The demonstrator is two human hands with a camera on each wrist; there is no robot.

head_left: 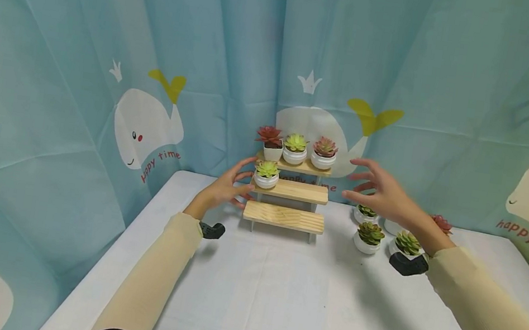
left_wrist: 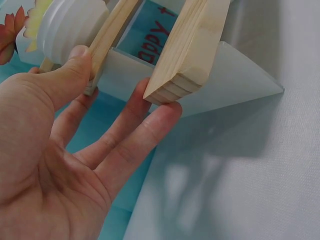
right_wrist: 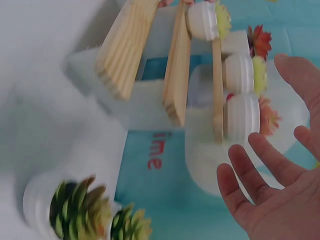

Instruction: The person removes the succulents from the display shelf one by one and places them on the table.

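A three-step wooden display stand [head_left: 284, 217] with pale side supports is at the back of the table. On its top step stand a dark red succulent [head_left: 273, 144], a yellow-green succulent [head_left: 295, 149] and a pinkish succulent [head_left: 324, 153], all in white pots. Another yellow-green succulent [head_left: 266, 175] is at the left of the middle step. My left hand [head_left: 226, 185] touches the stand's left end. In the left wrist view its thumb [left_wrist: 77, 62] lies at the middle board's end beside the pot; two fingertips meet the lowest board. My right hand [head_left: 380, 191], holding nothing, hovers right of the stand, fingers spread.
Several more potted succulents, among them a green one in front [head_left: 369, 237], are grouped on the table right of the stand, partly behind my right forearm. A blue curtain [head_left: 237, 71] with whale prints hangs close behind. White cloth [head_left: 265, 300] covers the table.
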